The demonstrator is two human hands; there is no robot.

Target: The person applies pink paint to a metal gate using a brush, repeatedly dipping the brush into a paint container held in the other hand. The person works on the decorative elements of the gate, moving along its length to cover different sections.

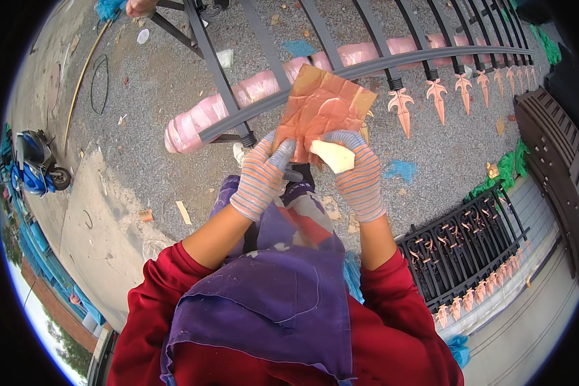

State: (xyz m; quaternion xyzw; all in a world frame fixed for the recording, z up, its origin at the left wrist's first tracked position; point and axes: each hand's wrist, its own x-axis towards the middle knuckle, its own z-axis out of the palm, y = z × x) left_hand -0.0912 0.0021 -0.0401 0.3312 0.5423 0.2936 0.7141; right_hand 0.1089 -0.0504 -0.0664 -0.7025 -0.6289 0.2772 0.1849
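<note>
My left hand [261,179], in a striped grey and orange glove, grips the lower left edge of a creased copper-brown sheet [325,96]; its thumb lies on top. The sheet's exact material I cannot tell. In my right hand [361,179], gloved alike, is a pale yellow piece of sponge [334,156], pinched with its narrow end against the sheet's lower edge. Both hands are held in front of my purple apron [264,289]. Just beyond them lies a dark metal fence panel [373,62] with copper-coloured spear tips [401,109].
The panel rests across a pink plastic-wrapped roll [202,122]. At the right, another black fence panel [463,244] lies near stacked dark brown metal pieces [553,154] and green netting [514,164]. A blue scooter [35,164] stands left. Another person's hand [140,8] shows at the top.
</note>
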